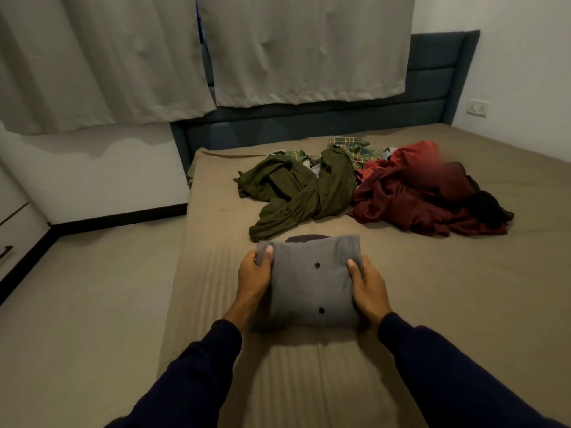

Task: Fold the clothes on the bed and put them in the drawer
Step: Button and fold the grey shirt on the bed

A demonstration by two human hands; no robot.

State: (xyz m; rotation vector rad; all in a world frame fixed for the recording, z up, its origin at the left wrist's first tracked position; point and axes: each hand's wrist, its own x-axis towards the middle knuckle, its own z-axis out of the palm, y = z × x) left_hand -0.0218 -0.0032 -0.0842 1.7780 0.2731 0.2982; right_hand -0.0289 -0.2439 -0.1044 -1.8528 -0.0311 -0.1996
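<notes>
Left hand and right hand pinch the folded grey shirt by its sides; lifted carelessly, the fold probably sags open.

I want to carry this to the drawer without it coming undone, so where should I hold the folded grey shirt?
Keep to the two side edges of the folded grey shirt, left hand and right hand coming from opposite sides, thumbs on top, fingers probably underneath. It is a flat square; clamping both sides should keep the layers together.

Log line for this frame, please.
stage: grey shirt folded | left hand: grip on its left edge | right hand: grip on its right edge | unfolded: olive garment, red pile
</notes>
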